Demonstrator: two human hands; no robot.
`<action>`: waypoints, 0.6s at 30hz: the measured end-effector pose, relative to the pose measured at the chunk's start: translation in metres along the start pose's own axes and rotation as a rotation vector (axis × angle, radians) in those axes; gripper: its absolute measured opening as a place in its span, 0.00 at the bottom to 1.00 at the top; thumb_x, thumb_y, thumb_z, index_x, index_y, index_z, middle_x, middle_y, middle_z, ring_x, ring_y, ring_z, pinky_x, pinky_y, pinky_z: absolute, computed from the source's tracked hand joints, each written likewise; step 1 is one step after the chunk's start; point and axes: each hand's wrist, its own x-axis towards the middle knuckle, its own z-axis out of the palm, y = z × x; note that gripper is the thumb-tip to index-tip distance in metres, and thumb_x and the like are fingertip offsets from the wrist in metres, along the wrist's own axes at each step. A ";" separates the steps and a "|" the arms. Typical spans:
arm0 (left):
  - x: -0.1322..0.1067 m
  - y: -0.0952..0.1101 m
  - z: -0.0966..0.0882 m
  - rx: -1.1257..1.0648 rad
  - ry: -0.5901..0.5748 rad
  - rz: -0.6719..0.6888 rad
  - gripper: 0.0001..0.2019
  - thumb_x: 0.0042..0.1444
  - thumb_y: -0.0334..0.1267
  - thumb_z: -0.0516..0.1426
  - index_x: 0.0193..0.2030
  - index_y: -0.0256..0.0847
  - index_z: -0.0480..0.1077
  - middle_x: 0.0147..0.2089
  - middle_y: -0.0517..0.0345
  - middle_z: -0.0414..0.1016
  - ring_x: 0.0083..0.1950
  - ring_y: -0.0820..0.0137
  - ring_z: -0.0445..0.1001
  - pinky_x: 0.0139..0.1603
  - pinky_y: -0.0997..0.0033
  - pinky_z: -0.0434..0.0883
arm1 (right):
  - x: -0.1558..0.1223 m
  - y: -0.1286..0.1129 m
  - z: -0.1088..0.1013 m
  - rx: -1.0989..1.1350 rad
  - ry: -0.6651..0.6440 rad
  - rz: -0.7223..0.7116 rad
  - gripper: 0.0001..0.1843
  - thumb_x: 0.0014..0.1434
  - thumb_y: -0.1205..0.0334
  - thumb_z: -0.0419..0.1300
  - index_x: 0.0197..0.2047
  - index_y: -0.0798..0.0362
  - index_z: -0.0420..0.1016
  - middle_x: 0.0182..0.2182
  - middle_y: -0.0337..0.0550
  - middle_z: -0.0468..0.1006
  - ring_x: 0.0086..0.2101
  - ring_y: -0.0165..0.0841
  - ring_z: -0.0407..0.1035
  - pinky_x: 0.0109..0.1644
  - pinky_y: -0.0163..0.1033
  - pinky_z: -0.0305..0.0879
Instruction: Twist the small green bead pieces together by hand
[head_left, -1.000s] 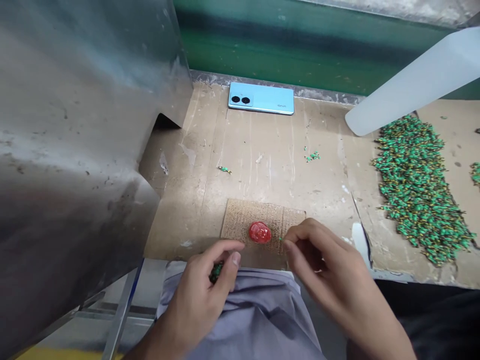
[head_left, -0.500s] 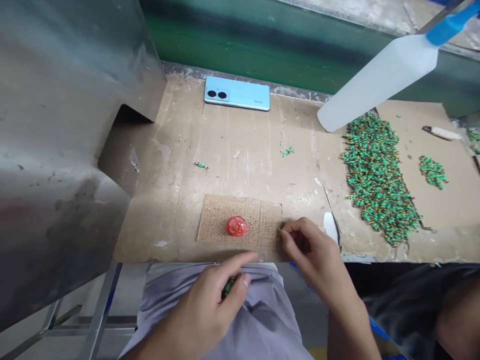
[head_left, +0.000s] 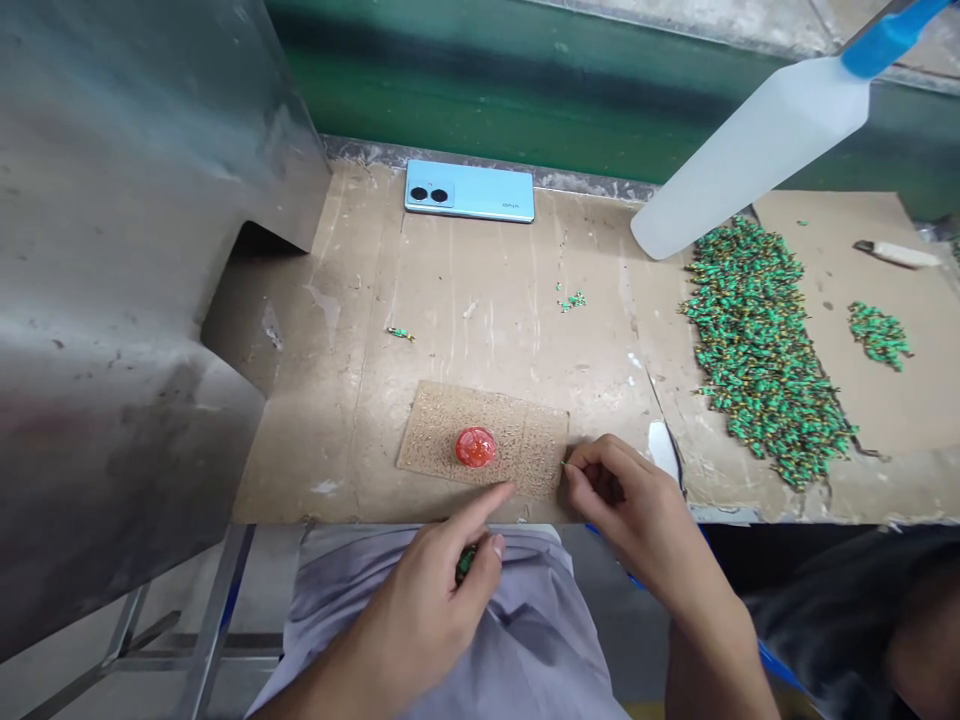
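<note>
My left hand (head_left: 424, 610) is shut around a small bunch of green components (head_left: 466, 563), just below the front edge of a perforated cork-like pad (head_left: 525, 450). Its forefinger points at the pad and almost touches it. My right hand (head_left: 637, 510) pinches one tiny green component (head_left: 563, 462) between thumb and forefinger, at the pad's right corner. A glossy red dome (head_left: 475, 447) sits on the pad. To the right lies a large heap of green components with yellowish leads (head_left: 757, 350).
A smaller green heap (head_left: 877, 335) and a wooden-handled tool (head_left: 896, 254) lie on cardboard (head_left: 825, 230). A blue vivo phone (head_left: 469, 191) lies at the back. A white paddle (head_left: 750, 160) hangs above. A metal hood (head_left: 112, 300) fills the left.
The view has swung, shifting the bench left and up in the picture. My left hand has risen toward the pad's front edge. My right hand keeps its pinch.
</note>
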 end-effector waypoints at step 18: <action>-0.013 0.010 -0.016 -1.168 -0.043 -0.135 0.09 0.59 0.40 0.74 0.43 0.38 0.86 0.35 0.57 0.85 0.31 0.77 0.85 0.32 0.87 0.76 | -0.037 -0.053 0.039 0.694 0.091 -0.089 0.05 0.73 0.66 0.59 0.43 0.48 0.72 0.31 0.37 0.71 0.31 0.30 0.67 0.33 0.35 0.68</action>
